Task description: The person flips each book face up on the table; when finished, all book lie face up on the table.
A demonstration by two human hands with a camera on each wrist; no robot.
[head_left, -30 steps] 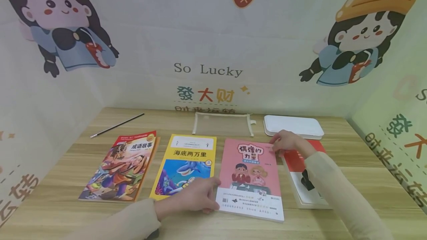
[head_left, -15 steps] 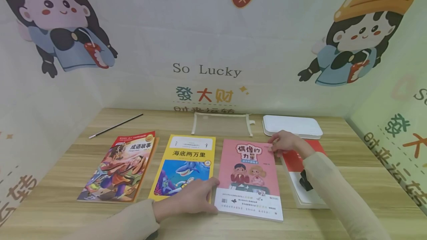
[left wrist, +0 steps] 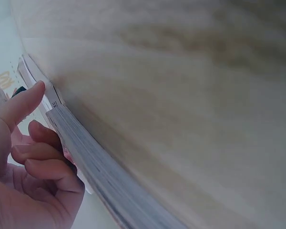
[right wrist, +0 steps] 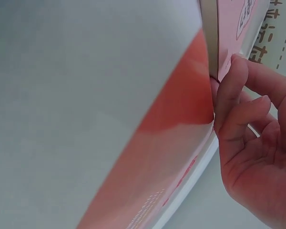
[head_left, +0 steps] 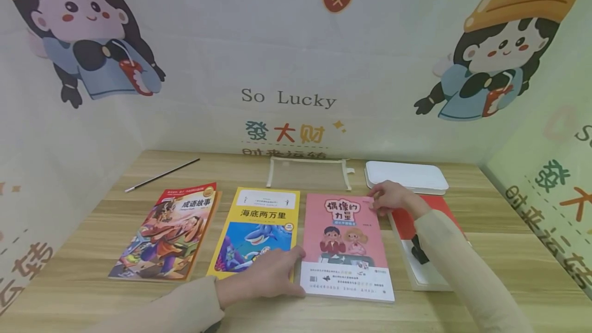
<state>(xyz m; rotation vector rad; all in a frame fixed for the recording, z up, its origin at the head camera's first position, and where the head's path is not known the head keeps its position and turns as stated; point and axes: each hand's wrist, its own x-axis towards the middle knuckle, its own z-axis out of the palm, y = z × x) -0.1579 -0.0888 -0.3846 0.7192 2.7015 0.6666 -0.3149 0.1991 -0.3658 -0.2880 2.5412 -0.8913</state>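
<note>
A pink paperback book [head_left: 353, 240] lies face up on the table, in front of me in the head view. My left hand [head_left: 263, 274] reaches over the lower part of the yellow book [head_left: 259, 215], its thumb and fingertips at the pink book's left edge. Page edges [left wrist: 109, 176] run past that hand in the left wrist view. With my right hand [head_left: 395, 199] I pinch the pink book's top right corner; the right wrist view shows the fingertips at this corner [right wrist: 226, 47]. A red and white book [head_left: 416, 240] lies partly under the right forearm.
On the left lies a colourful storybook [head_left: 166, 235]. Behind it is a thin black pencil [head_left: 162, 174]. A mesh pouch [head_left: 307, 173] and a white case [head_left: 407, 176] line the back of the wooden table [head_left: 88, 261]. Printed cloth stands around three sides.
The pink book has turned slightly counterclockwise, its top corner shifting left with my right hand. My left hand stays at its left edge. The other books have not visibly moved.
</note>
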